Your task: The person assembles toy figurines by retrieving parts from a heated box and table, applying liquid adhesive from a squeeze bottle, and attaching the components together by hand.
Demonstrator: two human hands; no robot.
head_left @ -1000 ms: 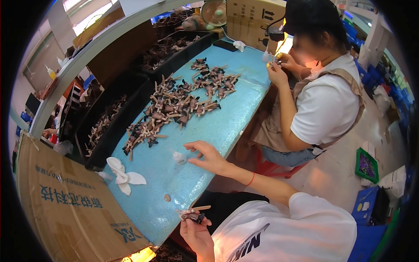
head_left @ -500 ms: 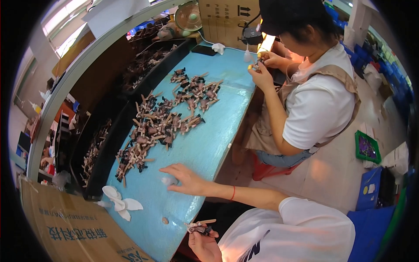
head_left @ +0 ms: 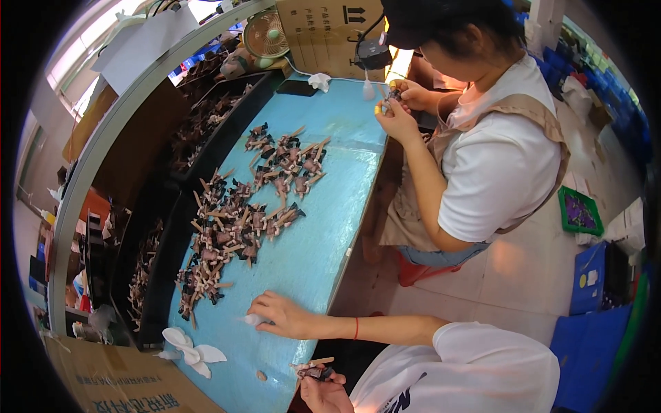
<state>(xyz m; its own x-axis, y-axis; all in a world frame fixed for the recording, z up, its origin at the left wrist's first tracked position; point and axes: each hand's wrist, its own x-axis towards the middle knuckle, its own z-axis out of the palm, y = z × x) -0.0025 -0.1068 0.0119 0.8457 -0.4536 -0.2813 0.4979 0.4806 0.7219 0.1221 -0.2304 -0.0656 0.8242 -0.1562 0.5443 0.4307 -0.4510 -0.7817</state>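
Observation:
My left hand (head_left: 325, 395) is closed on a small doll-like figurine (head_left: 315, 372) with a dark lower part, a brownish middle and a flat wooden-looking stick beside it. My right hand (head_left: 286, 315), with a red string on the wrist, is over the blue tabletop (head_left: 275, 365). Its fingers are curled round a small translucent bottle (head_left: 255, 319) with a thin nozzle that points left; the fingers cover part of it. Beyond that hand lies a heap of similar figurines (head_left: 234, 224), mixed with sticks. Nearest my left hand on the table is a small tan piece (head_left: 261, 376).
White cloth-like pieces (head_left: 193, 354) lie at the table's left edge. Black trays (head_left: 165, 275) of brown parts line the far side. A cardboard box (head_left: 127, 378) stands lower left. A co-worker (head_left: 492, 151) sits to my right, holding a figurine. A fan (head_left: 266, 34) stands at the back.
My right hand has gone from spread fingers over the bottle to fingers closed round it. My left hand still holds the figurine. The whole view has shifted slightly.

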